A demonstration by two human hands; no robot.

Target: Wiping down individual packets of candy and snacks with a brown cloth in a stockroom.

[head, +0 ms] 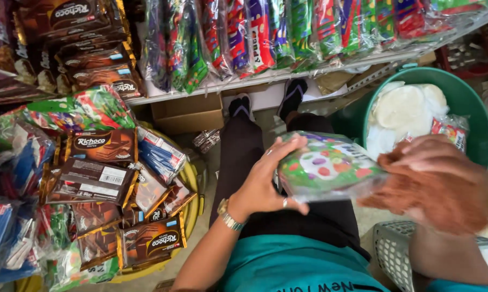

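shop floor crowded with snack stock, a seated person handling one green packet over the lap.

shelving (244, 81) hung with bright cellophane packs runs across the top, a yellow basin (192, 186) of brown wafer packs (98, 181) sits to the left, and a green tub (471, 103) of pale round crackers stands to the right. the left hand (265, 181) lies half-open, fingers spread along the near edge of the green packet (327, 167), which rests above the knees. the right hand (436, 178) is blurred at the packet's far end; its grip cannot be told. a firm pinch at both ends would likely keep the slick film from slipping.
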